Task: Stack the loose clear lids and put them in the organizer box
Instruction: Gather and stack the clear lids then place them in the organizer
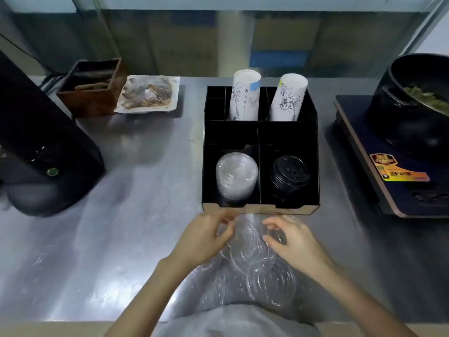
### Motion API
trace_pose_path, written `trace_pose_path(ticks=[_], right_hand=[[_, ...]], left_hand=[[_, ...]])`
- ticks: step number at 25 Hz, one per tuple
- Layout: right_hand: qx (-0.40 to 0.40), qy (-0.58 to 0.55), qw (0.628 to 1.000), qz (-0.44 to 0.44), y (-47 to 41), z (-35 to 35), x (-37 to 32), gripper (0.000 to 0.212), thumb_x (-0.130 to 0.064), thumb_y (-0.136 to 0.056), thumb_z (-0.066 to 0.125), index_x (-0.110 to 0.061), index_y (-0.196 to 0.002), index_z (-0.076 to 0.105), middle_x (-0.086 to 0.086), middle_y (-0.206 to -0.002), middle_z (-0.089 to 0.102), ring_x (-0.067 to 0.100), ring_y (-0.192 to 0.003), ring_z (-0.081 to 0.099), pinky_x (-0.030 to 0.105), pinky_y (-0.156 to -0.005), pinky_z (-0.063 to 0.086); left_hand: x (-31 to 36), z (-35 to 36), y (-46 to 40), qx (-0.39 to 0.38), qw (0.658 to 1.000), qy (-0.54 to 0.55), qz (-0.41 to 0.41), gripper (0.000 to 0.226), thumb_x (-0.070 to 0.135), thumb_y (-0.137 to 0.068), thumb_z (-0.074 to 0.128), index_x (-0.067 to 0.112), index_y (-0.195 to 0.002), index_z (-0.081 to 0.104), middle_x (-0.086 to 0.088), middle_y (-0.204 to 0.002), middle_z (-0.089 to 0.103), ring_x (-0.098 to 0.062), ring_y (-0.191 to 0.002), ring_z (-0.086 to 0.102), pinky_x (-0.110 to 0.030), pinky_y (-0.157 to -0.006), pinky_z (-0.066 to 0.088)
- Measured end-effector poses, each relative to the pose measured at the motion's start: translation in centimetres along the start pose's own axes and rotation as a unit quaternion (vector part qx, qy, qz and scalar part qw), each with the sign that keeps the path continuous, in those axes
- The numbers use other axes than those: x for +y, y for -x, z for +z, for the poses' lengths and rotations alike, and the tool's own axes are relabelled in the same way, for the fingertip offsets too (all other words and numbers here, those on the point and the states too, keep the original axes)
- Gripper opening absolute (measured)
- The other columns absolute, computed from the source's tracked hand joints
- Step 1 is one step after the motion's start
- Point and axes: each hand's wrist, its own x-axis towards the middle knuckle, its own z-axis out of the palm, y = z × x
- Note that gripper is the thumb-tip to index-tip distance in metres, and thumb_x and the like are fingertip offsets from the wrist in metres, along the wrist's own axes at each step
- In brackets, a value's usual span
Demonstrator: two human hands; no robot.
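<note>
Loose clear lids (255, 268) lie scattered on the worktop (97, 251) at its near edge, between both wrists. Left hand (206, 235) and right hand (290, 237) each pinch at lid rims, roughly equally near. Straight beyond the fingertips sits the organizer box (260, 207), its front-left compartment already holding a clear stack (237, 176).
</note>
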Motion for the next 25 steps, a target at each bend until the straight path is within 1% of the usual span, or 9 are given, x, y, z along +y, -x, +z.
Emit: trace_pose_path(ticks=[3, 5, 6, 8, 10, 12, 15, 20, 25], right_hand=[[-0.005, 0.001, 1.000, 0.001, 0.6, 0.7, 0.7, 0.031, -0.025, -0.082, 0.060, -0.023, -0.112, 0.056, -0.003, -0.109, 0.059, 0.014, -0.103, 0.055, 0.029, -0.091, 0.045], [-0.009, 0.001, 1.000, 0.003, 1.0, 1.2, 1.1, 0.032, -0.025, -0.082, 0.060, -0.022, -0.114, 0.055, -0.002, -0.113, 0.055, 0.015, -0.105, 0.051, 0.024, -0.089, 0.041], [-0.008, 0.000, 1.000, 0.001, 1.0, 1.4, 1.2, 0.035, -0.025, -0.082, 0.060, -0.022, -0.116, 0.053, -0.001, -0.116, 0.053, 0.015, -0.107, 0.049, 0.022, -0.090, 0.038], [-0.008, 0.012, 1.000, -0.001, 0.8, 1.6, 1.4, 0.043, -0.027, -0.083, 0.059, -0.020, -0.123, 0.047, 0.000, -0.122, 0.050, 0.016, -0.114, 0.044, 0.024, -0.095, 0.035], [-0.022, 0.029, 0.999, 0.002, 0.4, 1.9, 1.5, 0.053, -0.030, -0.082, 0.059, -0.020, -0.130, 0.039, 0.001, -0.128, 0.046, 0.018, -0.122, 0.037, 0.027, -0.102, 0.031], [-0.036, 0.041, 0.998, 0.007, 0.1, 2.3, 1.4, 0.059, -0.033, -0.082, 0.059, -0.020, -0.133, 0.034, 0.001, -0.130, 0.043, 0.018, -0.124, 0.033, 0.027, -0.104, 0.028], [-0.030, 0.056, 0.998, 0.002, -0.3, 2.7, 1.2, 0.061, -0.035, -0.081, 0.059, -0.019, -0.134, 0.033, 0.000, -0.130, 0.042, 0.018, -0.121, 0.034, 0.028, -0.104, 0.029], [-0.042, 0.070, 0.997, 0.002, -0.9, 3.1, 1.1, 0.058, -0.033, -0.081, 0.059, -0.018, -0.132, 0.037, -0.001, -0.129, 0.046, 0.020, -0.120, 0.034, 0.034, -0.105, 0.030], [-0.008, -0.001, 1.000, 0.005, -1.3, 3.4, 0.9, 0.051, -0.023, -0.077, 0.065, -0.017, -0.124, 0.047, 0.002, -0.116, 0.052, 0.019, -0.113, 0.041, 0.030, -0.099, 0.034]], left_hand=[[-0.5, 1.7, 0.3, -0.021, 1.000, -0.008, 0.006, 0.030, 0.029, -0.083, 0.052, 0.019, -0.111, 0.056, -0.003, -0.108, 0.064, -0.016, -0.089, 0.061, -0.031, -0.079, 0.046], [-0.9, 2.9, 0.6, -0.029, 0.999, -0.016, 0.019, 0.036, 0.029, -0.082, 0.055, 0.019, -0.116, 0.052, -0.004, -0.115, 0.058, -0.019, -0.093, 0.059, -0.030, -0.084, 0.043], [-1.2, 3.5, 0.6, -0.032, 0.999, -0.021, 0.025, 0.040, 0.027, -0.083, 0.058, 0.017, -0.120, 0.049, -0.005, -0.120, 0.055, -0.021, -0.100, 0.055, -0.028, -0.089, 0.040], [-1.7, 4.3, 0.6, -0.040, 0.997, -0.057, 0.020, 0.052, 0.026, -0.082, 0.061, 0.014, -0.128, 0.040, -0.007, -0.130, 0.046, -0.024, -0.114, 0.043, -0.027, -0.095, 0.032], [-1.6, 4.9, 0.8, -0.047, 0.993, -0.109, 0.005, 0.063, 0.032, -0.082, 0.061, 0.016, -0.133, 0.030, -0.006, -0.138, 0.037, -0.024, -0.121, 0.034, -0.031, -0.099, 0.026], [-1.8, 5.5, 0.8, -0.054, 0.986, -0.157, -0.009, 0.069, 0.039, -0.082, 0.058, 0.018, -0.136, 0.022, -0.002, -0.142, 0.030, -0.022, -0.125, 0.027, -0.030, -0.099, 0.019], [-2.0, 5.9, 0.8, -0.054, 0.981, -0.188, -0.009, 0.070, 0.043, -0.082, 0.056, 0.019, -0.137, 0.020, 0.000, -0.142, 0.029, -0.020, -0.125, 0.026, -0.030, -0.097, 0.016], [-2.1, 6.0, 0.7, -0.045, 0.980, -0.193, -0.004, 0.066, 0.039, -0.083, 0.057, 0.018, -0.135, 0.024, -0.002, -0.140, 0.031, -0.021, -0.124, 0.028, -0.030, -0.093, 0.017], [-2.2, 5.9, 0.6, -0.030, 0.985, -0.171, -0.008, 0.063, 0.034, -0.084, 0.056, 0.017, -0.135, 0.024, -0.003, -0.138, 0.035, -0.022, -0.122, 0.031, -0.030, -0.095, 0.017]])
